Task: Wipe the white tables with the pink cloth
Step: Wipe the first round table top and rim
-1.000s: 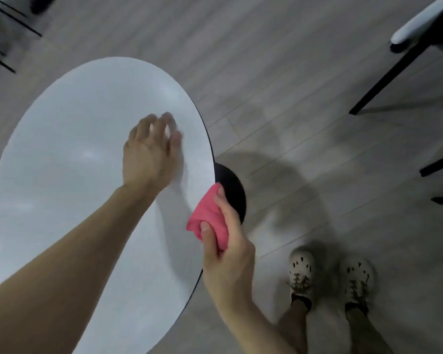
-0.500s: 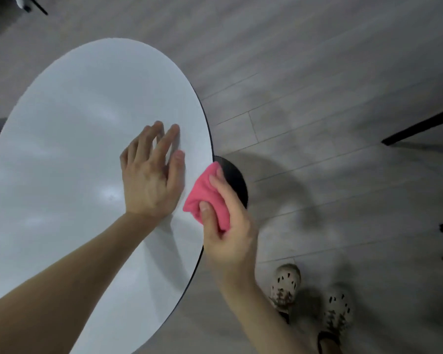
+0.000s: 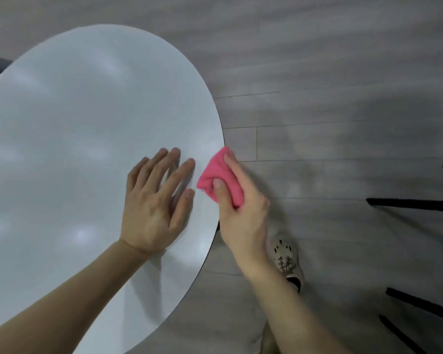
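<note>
A round white table (image 3: 69,139) fills the left half of the head view. My left hand (image 3: 156,200) lies flat on its top near the right edge, fingers straight and spread. Just right of it, my right hand (image 3: 241,215) grips a bunched pink cloth (image 3: 219,178) between thumb and fingers. The cloth sits at the table's right rim, partly over the edge. Whether the cloth touches the top I cannot tell.
Grey wood-plank floor (image 3: 330,98) lies right of the table. Black chair legs (image 3: 414,204) stretch in from the right edge, with more legs (image 3: 420,302) lower down. One of my shoes (image 3: 285,256) stands beside the table's edge.
My view has shifted, so the table sits lower and larger. My left hand has slid back toward me along the top. The right hand with the cloth has come onto the rim.
</note>
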